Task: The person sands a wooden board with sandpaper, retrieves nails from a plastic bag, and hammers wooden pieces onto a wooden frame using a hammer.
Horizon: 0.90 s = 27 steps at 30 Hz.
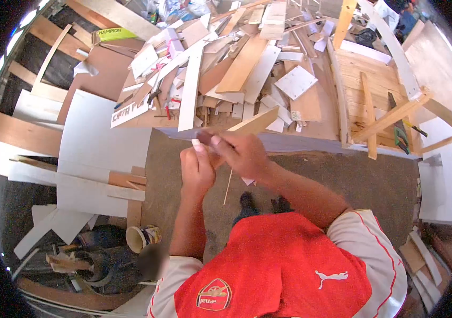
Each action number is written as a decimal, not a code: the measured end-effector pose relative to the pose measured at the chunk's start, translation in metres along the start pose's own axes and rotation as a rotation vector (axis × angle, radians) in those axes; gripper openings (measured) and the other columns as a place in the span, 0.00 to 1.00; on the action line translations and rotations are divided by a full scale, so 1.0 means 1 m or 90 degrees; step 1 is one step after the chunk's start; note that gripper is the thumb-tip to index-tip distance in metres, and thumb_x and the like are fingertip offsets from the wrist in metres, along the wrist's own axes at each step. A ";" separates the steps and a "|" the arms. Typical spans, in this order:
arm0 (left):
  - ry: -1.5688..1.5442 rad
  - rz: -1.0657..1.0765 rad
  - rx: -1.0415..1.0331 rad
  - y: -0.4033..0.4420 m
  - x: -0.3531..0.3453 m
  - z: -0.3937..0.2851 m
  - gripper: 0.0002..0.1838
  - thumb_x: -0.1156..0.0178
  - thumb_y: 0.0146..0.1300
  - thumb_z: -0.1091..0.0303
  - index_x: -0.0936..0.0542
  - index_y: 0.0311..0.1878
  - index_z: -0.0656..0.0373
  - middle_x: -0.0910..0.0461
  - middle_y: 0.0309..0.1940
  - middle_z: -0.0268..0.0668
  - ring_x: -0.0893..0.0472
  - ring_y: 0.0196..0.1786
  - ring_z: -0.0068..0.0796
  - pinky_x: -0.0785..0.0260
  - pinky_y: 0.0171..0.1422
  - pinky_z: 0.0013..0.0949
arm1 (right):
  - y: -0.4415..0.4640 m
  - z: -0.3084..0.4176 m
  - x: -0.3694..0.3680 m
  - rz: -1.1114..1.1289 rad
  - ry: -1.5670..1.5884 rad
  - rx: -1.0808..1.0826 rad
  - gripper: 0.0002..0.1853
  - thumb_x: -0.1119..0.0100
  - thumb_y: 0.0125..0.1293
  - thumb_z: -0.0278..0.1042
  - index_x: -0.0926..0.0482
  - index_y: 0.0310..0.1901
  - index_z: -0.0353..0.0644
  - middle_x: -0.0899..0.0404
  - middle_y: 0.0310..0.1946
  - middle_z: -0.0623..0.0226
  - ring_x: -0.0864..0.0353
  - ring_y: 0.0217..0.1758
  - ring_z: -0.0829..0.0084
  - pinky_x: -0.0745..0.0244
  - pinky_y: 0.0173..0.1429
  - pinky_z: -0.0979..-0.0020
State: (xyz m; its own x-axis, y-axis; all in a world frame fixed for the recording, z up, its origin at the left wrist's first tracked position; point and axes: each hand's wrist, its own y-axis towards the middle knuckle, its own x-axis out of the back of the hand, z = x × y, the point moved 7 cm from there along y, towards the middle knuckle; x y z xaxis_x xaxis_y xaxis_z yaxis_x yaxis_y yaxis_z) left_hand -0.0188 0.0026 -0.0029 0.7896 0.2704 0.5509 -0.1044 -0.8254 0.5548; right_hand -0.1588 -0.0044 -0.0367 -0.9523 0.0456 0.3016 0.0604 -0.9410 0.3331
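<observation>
A person in a red shirt (252,265) with pale sleeves stands at the near side of a workbench (319,129), whose top is largely hidden by heaped wood offcuts (244,58). Both hands meet just before the workbench's near edge. The left hand (198,167) has its fingers curled and thumb raised; what they close on is hidden. The right hand (243,153) lies against it, fingers bent towards the left fingertips, where a dark patch (205,136) is too blurred to name.

A wooden strip (258,121) emerges from behind the right hand and slants out towards the workbench. Its lower part is covered, so which hand grips it cannot be told. A thin stick (227,186) shows below the hands, nearer the person than the workbench; its upper end is lost behind the right hand.

To the workbench's right, a green-handled saw (400,136) sits within a wooden frame (373,122), partly hidden by a slanting bar. Left of and nearer than the workbench, a bucket (154,234) tips beside a dark mass (112,265), too murky to make out. Dark rounding cuts off the corners.
</observation>
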 end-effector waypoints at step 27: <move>-0.034 0.095 0.020 0.025 0.025 0.063 0.33 0.64 0.79 0.52 0.19 0.35 0.73 0.24 0.20 0.58 0.20 0.27 0.61 0.31 0.32 0.49 | 0.034 -0.180 -0.024 -0.064 -0.027 -0.247 0.21 0.56 0.80 0.43 0.20 0.60 0.38 0.16 0.56 0.59 0.18 0.58 0.69 0.28 0.65 0.67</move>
State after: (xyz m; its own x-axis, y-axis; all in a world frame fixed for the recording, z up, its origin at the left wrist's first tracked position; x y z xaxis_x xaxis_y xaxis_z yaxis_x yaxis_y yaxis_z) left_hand 0.0369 -0.0428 -0.0146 0.7976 0.1180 0.5916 -0.2045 -0.8697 0.4492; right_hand -0.1875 -0.0985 -0.1937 -0.9339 0.1503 0.3243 -0.1580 -0.9874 0.0027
